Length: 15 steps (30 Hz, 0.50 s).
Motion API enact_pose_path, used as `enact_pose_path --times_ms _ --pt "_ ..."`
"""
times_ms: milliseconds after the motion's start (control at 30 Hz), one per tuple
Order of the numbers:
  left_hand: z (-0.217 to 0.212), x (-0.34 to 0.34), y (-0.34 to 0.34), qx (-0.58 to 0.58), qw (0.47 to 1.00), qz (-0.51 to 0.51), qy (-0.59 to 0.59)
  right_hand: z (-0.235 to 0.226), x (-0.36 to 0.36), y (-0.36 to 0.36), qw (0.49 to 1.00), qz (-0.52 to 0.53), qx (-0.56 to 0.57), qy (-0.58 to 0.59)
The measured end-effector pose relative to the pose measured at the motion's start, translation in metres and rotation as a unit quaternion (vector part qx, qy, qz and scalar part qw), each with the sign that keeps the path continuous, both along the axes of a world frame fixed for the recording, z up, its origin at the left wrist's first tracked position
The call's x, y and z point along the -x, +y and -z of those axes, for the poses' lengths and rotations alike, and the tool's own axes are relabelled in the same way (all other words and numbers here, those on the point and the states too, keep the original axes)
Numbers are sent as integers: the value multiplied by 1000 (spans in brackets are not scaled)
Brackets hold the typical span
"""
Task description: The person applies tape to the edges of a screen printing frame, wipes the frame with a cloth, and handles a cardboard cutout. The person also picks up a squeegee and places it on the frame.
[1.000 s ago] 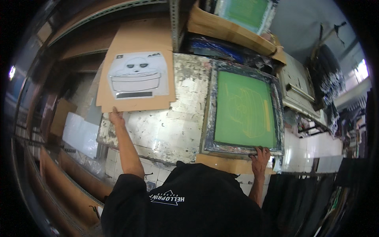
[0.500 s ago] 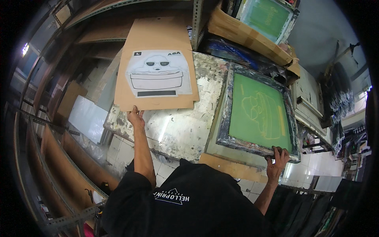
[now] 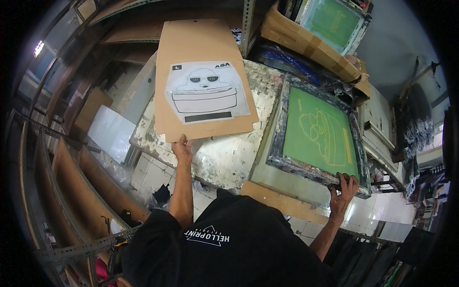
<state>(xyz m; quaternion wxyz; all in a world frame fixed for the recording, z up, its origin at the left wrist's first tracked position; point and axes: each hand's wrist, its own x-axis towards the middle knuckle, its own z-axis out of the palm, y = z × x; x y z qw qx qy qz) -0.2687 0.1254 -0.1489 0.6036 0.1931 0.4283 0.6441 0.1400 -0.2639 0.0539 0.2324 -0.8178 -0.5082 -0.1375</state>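
My left hand (image 3: 182, 149) pinches the near edge of a brown cardboard sheet (image 3: 201, 45), closed on it. A white paper (image 3: 205, 103) lies on the sheet, with a line drawing of a figure in sunglasses above a tub shape and a dark bar below. To the right, my right hand (image 3: 343, 192) grips the near right corner of a screen printing frame (image 3: 301, 171), fingers over its ink-stained rim. The frame's green mesh (image 3: 296, 138) carries a yellowish outline of a similar figure. It rests tilted over a pale glass-like surface (image 3: 273, 184).
Beneath the cardboard is a paint-flecked worktable (image 3: 220, 162). Behind stand a cardboard box (image 3: 311, 45) and another green screen (image 3: 332, 24). Wooden shelf boards (image 3: 79, 179) line the left, and a metal upright (image 3: 246, 26) rises at the back. Dark cloths (image 3: 366, 258) hang at lower right.
The cardboard sheet and my left hand have shifted right, nearer the screen frame. My right hand keeps its grip on the frame's corner. The whole view has also shifted slightly.
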Motion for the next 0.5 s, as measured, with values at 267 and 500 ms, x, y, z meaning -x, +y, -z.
enact_pose_path --times_ms 267,500 --pt "8 -15 -39 25 999 24 -6 0 0 -3 1000 -18 -19 3" --pt "11 -21 -71 32 999 23 -12 10 -3 -8 999 -37 -31 3"
